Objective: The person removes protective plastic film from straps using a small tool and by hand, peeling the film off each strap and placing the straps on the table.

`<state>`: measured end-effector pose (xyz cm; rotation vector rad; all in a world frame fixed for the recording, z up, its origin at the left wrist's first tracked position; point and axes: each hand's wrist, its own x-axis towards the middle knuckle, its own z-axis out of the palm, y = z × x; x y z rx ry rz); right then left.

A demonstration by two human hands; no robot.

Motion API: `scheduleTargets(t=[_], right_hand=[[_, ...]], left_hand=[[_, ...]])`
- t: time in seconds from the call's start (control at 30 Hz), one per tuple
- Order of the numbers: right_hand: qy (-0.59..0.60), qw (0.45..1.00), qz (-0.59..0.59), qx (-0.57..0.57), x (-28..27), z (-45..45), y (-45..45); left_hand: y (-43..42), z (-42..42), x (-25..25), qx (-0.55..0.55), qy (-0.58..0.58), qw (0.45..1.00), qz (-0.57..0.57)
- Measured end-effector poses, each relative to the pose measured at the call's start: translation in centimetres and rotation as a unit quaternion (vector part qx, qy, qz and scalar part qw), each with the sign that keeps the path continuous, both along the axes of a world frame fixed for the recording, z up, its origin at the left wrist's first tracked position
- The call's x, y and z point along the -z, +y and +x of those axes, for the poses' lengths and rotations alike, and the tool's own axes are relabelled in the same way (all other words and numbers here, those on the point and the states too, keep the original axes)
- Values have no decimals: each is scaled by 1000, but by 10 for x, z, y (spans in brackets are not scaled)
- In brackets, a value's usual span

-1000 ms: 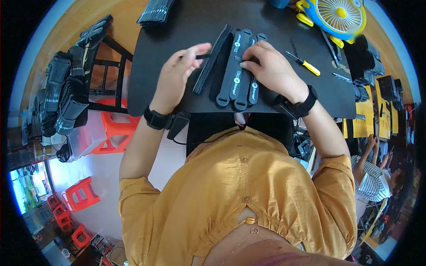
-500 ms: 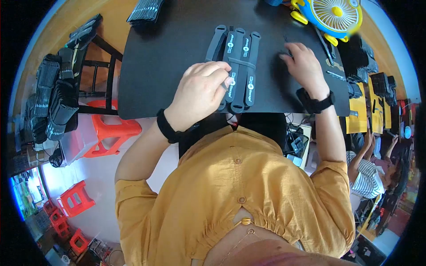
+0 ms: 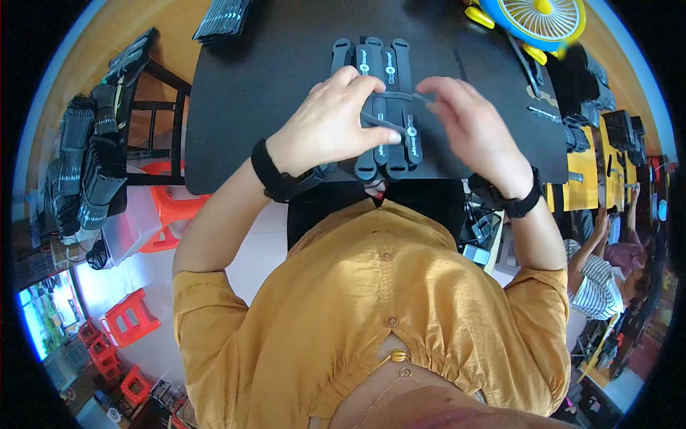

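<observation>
"Who is closest?"

"A wearer in a buttoned mustard shirt (image 3: 386,286), working at a dark tabletop (image 3: 264,79)."

"And the hands?"

"The left hand (image 3: 325,121), thumb and forefinger spread apart, lies over a bundle of dark straps (image 3: 391,109) near the front edge. A grey band (image 3: 394,95) crosses the bundle, and a loose strip (image 3: 379,123) slants just above the left thumb. The right hand (image 3: 479,129), fingers bent, is at the band's right end. With blur and overlap, whether either hand grasps anything cannot be told."

"Farther off?"

"A stack of straps (image 3: 223,18) at the far left corner; a blue-and-yellow fan (image 3: 539,21) at far right."
</observation>
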<state>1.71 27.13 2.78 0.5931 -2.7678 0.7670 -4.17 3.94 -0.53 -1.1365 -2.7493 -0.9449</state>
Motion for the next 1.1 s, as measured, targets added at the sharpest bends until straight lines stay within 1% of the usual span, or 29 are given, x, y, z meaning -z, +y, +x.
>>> scheduleTargets(t=[0.03, 0.07, 0.1, 0.17, 0.23, 0.3, 0.33, 0.4, 0.43, 0.5, 0.53, 0.63, 0.67, 0.7, 0.73, 0.83, 0.97, 1.03, 1.1], right_hand=[[-25, 1000, -5, 6, 0, 4, -8], [-38, 999, 21, 4, 0, 6, -13], [-37, 999, 17, 7, 2, 5, -16], [-72, 995, 68, 2, 5, 3, -22], [-60, 995, 80, 5, 7, -1, -27], [-35, 995, 92, 8, 12, -4, -30], [-35, 995, 92, 8, 13, -5, -31], [-15, 995, 95, 16, 14, -7, -34], [-14, 995, 96, 17, 15, -8, -36], [-15, 994, 98, 46, 18, -8, -41], [-15, 994, 99, 46, 19, -8, -42], [17, 992, 113, 53, 22, -8, -44], [42, 988, 135, 58, 24, -9, -44], [68, 983, 157, 65, 25, -9, -43], [68, 983, 159, 65, 27, -10, -43], [91, 978, 169, 75, 29, -12, -42], [77, 977, 179, 82, 29, -16, -43], [70, 978, 181, 83, 30, -17, -43], [47, 986, 136, 83, 31, -20, -40]], left_hand=[[-2, -1, -1, 15, -2, 1000, 8], [-4, -2, -1, 29, -3, 999, 16], [-5, -3, -2, 42, -4, 999, 25], [-9, -5, 3, 42, -5, 998, 37], [-8, -3, 9, 41, -8, 998, 53], [-4, 2, 13, 16, 8, 994, 111], [-4, 2, 14, 16, 8, 994, 111], [-6, 2, 14, -10, -17, 989, 147], [-7, 1, 16, -9, -16, 989, 147], [-9, 0, 25, -19, -165, 952, 258], [-9, -1, 28, -6, -163, 946, 279], [-9, 0, 29, -1, -152, 954, 259], [-8, 1, 28, -1, -152, 954, 260], [-6, 2, 26, 5, -51, 977, 209], [-4, 4, 23, 11, 51, 987, 155], [2, 15, 16, 24, 44, 989, 137], [1, 14, 17, 43, 94, 992, 78], [1, 12, 20, 42, 93, 992, 73], [0, 10, 19, 41, 94, 992, 69]])
